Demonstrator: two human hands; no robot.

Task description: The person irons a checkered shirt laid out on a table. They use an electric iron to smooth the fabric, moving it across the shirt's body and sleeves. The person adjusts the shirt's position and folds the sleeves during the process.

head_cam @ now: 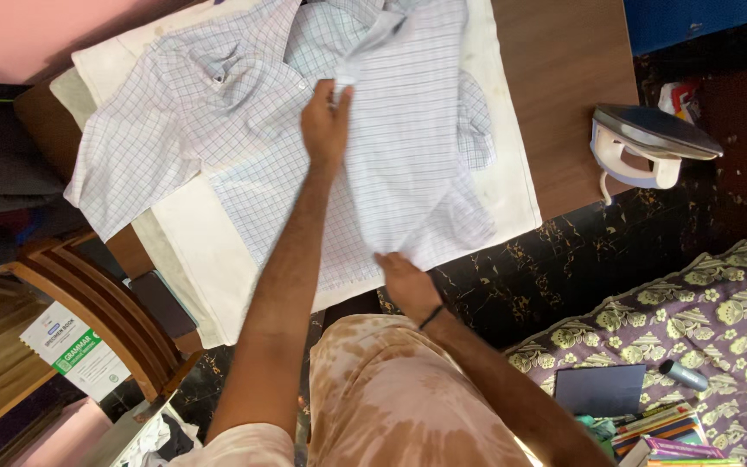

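The checked shirt (pixel 261 104) lies spread in the upper middle of the frame, on a cream cloth (pixel 512 173) that covers a brown wooden table (pixel 564 60). Its long axis runs from the collar at the top edge of the frame down to the hem near the lower middle, so it points almost straight away from the person. One short sleeve reaches out to the upper left; the chest pocket sits left of the button line.

The right-hand front panel is lifted and folded over, and both hands are on this panel. The left hand (pixel 326 121) is stretched far forward, in the middle of the shirt, and its fingers are closed on the front edge near the collar end. The right hand (pixel 406 284) is much nearer to the body, at the lower middle of the frame, and pinches the hem end of the same panel. So the two hands hold the two ends of one edge, along the shirt's long axis. A dark band is on the right wrist.

Further out, an electric iron (pixel 646 143) stands on its heel at the table's right corner, well apart from the shirt. A wooden chair (pixel 97 303) is at the lower left, and a flowered bedspread (pixel 719 311) with books (pixel 659 428) is at the lower right.
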